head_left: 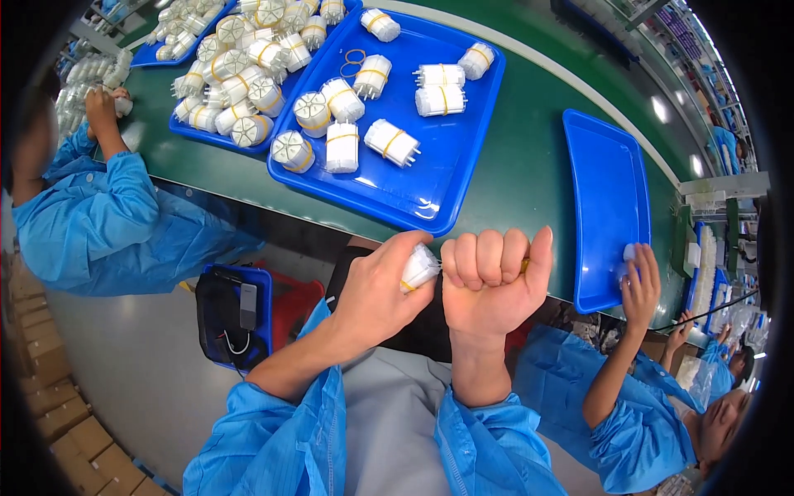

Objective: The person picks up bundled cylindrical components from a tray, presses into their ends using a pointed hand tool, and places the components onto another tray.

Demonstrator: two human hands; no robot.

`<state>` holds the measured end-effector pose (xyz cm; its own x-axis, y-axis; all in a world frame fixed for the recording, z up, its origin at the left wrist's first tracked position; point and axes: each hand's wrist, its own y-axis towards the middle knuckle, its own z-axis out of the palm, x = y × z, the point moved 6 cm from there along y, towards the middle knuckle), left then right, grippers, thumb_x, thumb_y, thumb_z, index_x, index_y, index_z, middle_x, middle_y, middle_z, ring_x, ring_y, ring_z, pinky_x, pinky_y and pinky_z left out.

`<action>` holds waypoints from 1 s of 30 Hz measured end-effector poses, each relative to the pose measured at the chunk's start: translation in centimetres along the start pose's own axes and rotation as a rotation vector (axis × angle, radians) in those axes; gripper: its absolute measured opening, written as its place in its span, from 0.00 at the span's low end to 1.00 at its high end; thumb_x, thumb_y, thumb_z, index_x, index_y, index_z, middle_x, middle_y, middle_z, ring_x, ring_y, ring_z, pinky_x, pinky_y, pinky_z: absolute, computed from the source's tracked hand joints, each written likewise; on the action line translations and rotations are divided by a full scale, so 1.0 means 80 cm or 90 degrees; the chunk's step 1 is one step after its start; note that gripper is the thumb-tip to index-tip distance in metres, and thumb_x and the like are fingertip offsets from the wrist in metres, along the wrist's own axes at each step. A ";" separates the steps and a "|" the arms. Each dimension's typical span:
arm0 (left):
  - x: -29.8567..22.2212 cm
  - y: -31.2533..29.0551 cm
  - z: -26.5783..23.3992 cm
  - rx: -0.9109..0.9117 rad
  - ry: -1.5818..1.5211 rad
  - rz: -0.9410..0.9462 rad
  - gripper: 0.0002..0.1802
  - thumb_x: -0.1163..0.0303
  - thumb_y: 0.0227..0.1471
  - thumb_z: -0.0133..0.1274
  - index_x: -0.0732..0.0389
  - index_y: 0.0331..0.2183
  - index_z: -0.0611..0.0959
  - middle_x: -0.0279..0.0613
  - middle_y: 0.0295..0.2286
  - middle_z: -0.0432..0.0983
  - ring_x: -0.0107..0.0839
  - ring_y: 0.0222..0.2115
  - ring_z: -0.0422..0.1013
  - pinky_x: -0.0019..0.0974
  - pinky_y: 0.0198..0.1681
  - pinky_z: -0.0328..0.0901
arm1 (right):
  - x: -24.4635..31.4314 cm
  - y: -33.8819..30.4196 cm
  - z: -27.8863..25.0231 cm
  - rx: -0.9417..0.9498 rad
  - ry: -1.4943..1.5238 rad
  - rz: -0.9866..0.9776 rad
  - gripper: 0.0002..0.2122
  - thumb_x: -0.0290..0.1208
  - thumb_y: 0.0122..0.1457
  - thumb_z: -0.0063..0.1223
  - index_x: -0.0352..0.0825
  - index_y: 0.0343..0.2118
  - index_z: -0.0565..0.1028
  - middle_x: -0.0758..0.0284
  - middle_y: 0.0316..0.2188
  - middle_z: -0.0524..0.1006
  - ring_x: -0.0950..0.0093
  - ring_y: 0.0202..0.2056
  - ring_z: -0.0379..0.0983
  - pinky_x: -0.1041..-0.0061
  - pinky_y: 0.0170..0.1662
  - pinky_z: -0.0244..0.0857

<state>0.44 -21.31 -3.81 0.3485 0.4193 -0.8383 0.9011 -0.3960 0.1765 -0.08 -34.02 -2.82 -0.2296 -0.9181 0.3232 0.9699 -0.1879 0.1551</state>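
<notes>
My left hand [374,285] is closed around a white plastic bundle [420,268], a short cylinder with a yellow rubber band around it. Thin prongs stick out of its right end, toward my other hand. Beside it, my right hand [490,277] makes a fist with the thumb up. A bit of yellow shows by the thumb, but the fingers hide what it belongs to. Both hands are above the table's front edge, just below a blue tray [389,202]. Several similar banded white bundles [341,147] stand and lie in that tray, along with loose rubber bands [353,60].
To the left, another blue tray [217,142] is heaped with white bundles. On the right, a co-worker's hand [641,289] reaches into a blue tray [589,190] on the green table [521,157]. A co-worker [91,215] sits at left. A red stool [296,302] stands below.
</notes>
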 end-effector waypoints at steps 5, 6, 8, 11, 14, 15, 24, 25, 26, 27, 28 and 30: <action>0.019 -0.008 0.018 0.102 -0.577 -0.236 0.25 0.75 0.50 0.60 0.64 0.49 0.71 0.40 0.31 0.76 0.28 0.29 0.74 0.33 0.32 0.69 | 0.027 0.013 -0.008 0.000 0.107 -0.067 0.27 0.50 0.70 0.26 0.43 0.13 0.54 0.74 0.11 0.53 0.78 0.16 0.49 0.74 0.25 0.47; 0.015 -0.006 0.013 0.108 -0.597 -0.238 0.24 0.70 0.54 0.56 0.65 0.51 0.70 0.39 0.31 0.74 0.27 0.29 0.72 0.30 0.31 0.68 | 0.038 0.016 -0.015 0.011 0.113 -0.091 0.27 0.50 0.70 0.28 0.42 0.13 0.54 0.74 0.11 0.53 0.77 0.16 0.49 0.74 0.25 0.47; 0.016 -0.004 0.009 0.121 -0.673 -0.248 0.24 0.69 0.56 0.54 0.65 0.53 0.69 0.39 0.32 0.73 0.26 0.29 0.72 0.30 0.32 0.69 | 0.054 0.023 -0.031 0.006 0.126 -0.107 0.27 0.50 0.70 0.30 0.42 0.12 0.54 0.74 0.11 0.53 0.78 0.16 0.49 0.74 0.25 0.47; 0.013 -0.002 0.007 0.137 -0.727 -0.238 0.29 0.61 0.59 0.51 0.67 0.57 0.67 0.45 0.38 0.73 0.31 0.32 0.73 0.32 0.32 0.69 | 0.053 0.037 -0.057 -0.030 0.165 -0.066 0.28 0.50 0.69 0.31 0.42 0.12 0.54 0.74 0.11 0.53 0.78 0.15 0.48 0.75 0.24 0.46; 0.006 -0.006 0.006 0.108 -0.832 -0.267 0.30 0.63 0.59 0.51 0.66 0.58 0.65 0.44 0.39 0.72 0.31 0.33 0.72 0.33 0.34 0.68 | 0.044 0.034 -0.082 -0.063 0.145 -0.079 0.28 0.50 0.70 0.31 0.42 0.12 0.54 0.74 0.11 0.52 0.78 0.15 0.47 0.75 0.23 0.46; 0.004 -0.006 0.006 0.107 -0.829 -0.265 0.30 0.63 0.59 0.51 0.66 0.58 0.65 0.44 0.39 0.72 0.31 0.33 0.72 0.33 0.34 0.68 | 0.043 0.031 -0.085 -0.061 0.120 -0.091 0.28 0.50 0.70 0.31 0.42 0.12 0.54 0.74 0.11 0.52 0.78 0.16 0.47 0.75 0.23 0.46; -0.009 -0.007 -0.003 0.093 -0.656 -0.218 0.32 0.70 0.54 0.56 0.63 0.59 0.65 0.41 0.41 0.70 0.27 0.36 0.69 0.32 0.39 0.66 | 0.038 0.027 -0.088 -0.037 0.088 -0.106 0.27 0.48 0.70 0.30 0.41 0.13 0.54 0.74 0.11 0.52 0.78 0.16 0.47 0.75 0.23 0.46; -0.012 -0.002 -0.009 0.082 -0.508 -0.150 0.31 0.72 0.54 0.56 0.62 0.58 0.65 0.40 0.40 0.70 0.26 0.37 0.68 0.31 0.40 0.65 | 0.039 0.026 -0.088 -0.040 0.085 -0.109 0.27 0.48 0.70 0.30 0.42 0.13 0.54 0.74 0.11 0.52 0.78 0.16 0.47 0.75 0.22 0.46; -0.018 0.001 -0.014 0.071 -0.360 -0.081 0.31 0.75 0.53 0.56 0.61 0.57 0.66 0.38 0.39 0.70 0.25 0.37 0.67 0.30 0.42 0.64 | 0.038 0.026 -0.087 -0.039 0.085 -0.109 0.27 0.48 0.70 0.30 0.42 0.13 0.54 0.74 0.11 0.52 0.78 0.16 0.47 0.75 0.22 0.46; -0.020 0.000 -0.014 0.071 -0.360 -0.081 0.31 0.75 0.53 0.56 0.61 0.57 0.66 0.38 0.39 0.70 0.25 0.37 0.67 0.30 0.42 0.64 | 0.038 0.026 -0.087 -0.042 0.082 -0.112 0.27 0.48 0.70 0.30 0.41 0.13 0.54 0.74 0.11 0.52 0.78 0.16 0.47 0.75 0.22 0.46; -0.021 -0.002 -0.015 0.053 -0.334 -0.078 0.31 0.75 0.52 0.57 0.61 0.57 0.67 0.39 0.39 0.70 0.25 0.38 0.67 0.31 0.43 0.64 | 0.038 0.026 -0.087 -0.045 0.079 -0.116 0.27 0.48 0.70 0.30 0.41 0.13 0.54 0.74 0.11 0.51 0.78 0.16 0.47 0.75 0.22 0.46; -0.021 -0.002 -0.016 0.034 -0.308 -0.072 0.31 0.76 0.51 0.58 0.61 0.56 0.68 0.39 0.38 0.70 0.26 0.38 0.67 0.31 0.43 0.64 | 0.037 0.026 -0.089 -0.037 0.079 -0.115 0.27 0.48 0.70 0.30 0.41 0.13 0.54 0.74 0.11 0.52 0.77 0.16 0.47 0.75 0.22 0.46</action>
<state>0.07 -20.90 -1.76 0.0782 0.0408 -0.9961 0.9077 -0.4162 0.0542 1.85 -39.64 -8.22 -0.3912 -0.9031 0.1772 0.9180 -0.3693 0.1443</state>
